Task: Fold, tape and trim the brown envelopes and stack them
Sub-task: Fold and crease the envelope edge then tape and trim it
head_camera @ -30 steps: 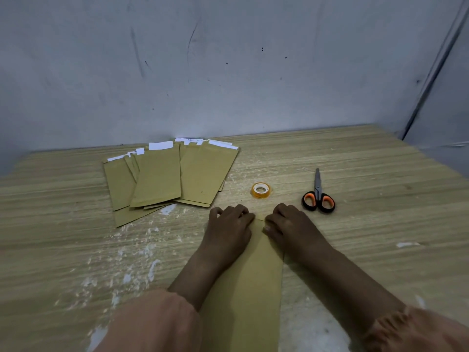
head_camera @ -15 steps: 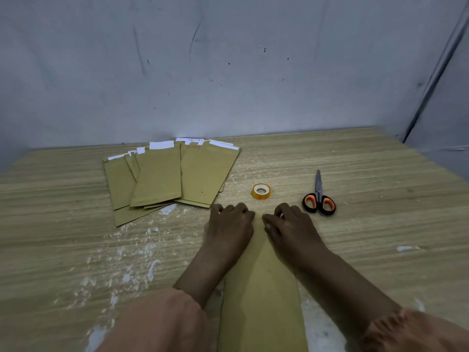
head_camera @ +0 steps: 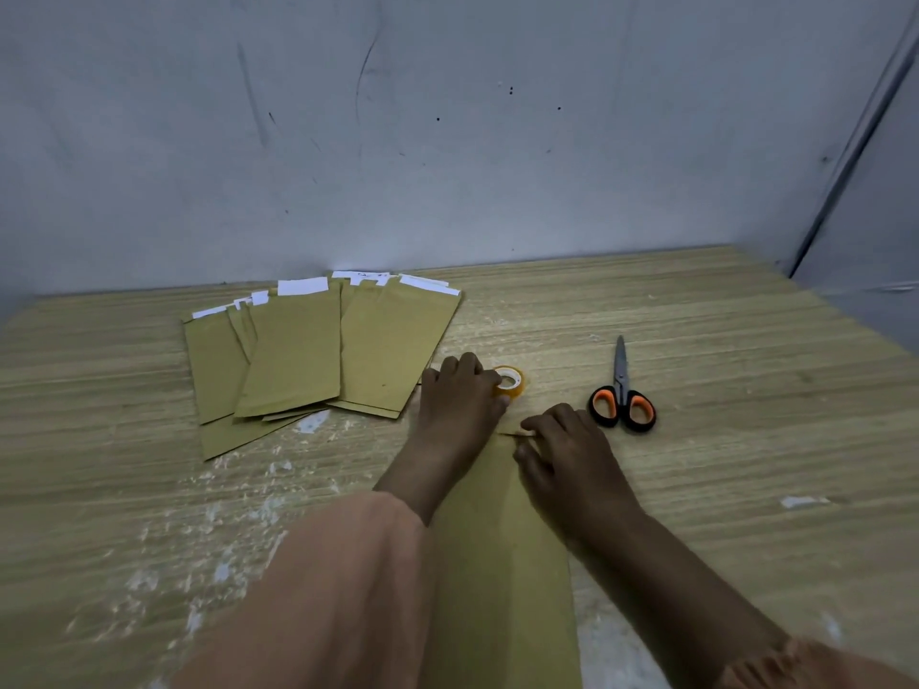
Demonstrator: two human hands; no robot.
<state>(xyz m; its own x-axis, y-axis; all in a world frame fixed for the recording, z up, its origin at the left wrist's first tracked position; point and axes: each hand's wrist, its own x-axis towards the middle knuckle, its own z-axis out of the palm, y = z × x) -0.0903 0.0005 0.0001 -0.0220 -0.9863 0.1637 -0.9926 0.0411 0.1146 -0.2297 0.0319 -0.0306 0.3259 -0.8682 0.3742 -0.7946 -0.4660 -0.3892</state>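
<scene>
A brown envelope (head_camera: 502, 549) lies lengthwise in front of me on the wooden table (head_camera: 746, 350). My right hand (head_camera: 562, 455) presses on its far end, fingers curled over the folded flap. My left hand (head_camera: 460, 395) has reached past the envelope and its fingers curl round the small roll of clear tape (head_camera: 511, 380). Black scissors with orange handle inserts (head_camera: 621, 397) lie shut to the right of the tape. A fanned pile of several brown envelopes with white strips at their tops (head_camera: 318, 355) lies at the back left.
A grey wall (head_camera: 447, 141) runs directly behind the table's far edge. White scuffs and paper scraps (head_camera: 248, 514) mark the table on the left, with another scrap (head_camera: 803, 500) at the right.
My left hand left the envelope's far end and moved forward to the tape roll. My right hand stayed on the flap. The envelope has shifted slightly to the right.
</scene>
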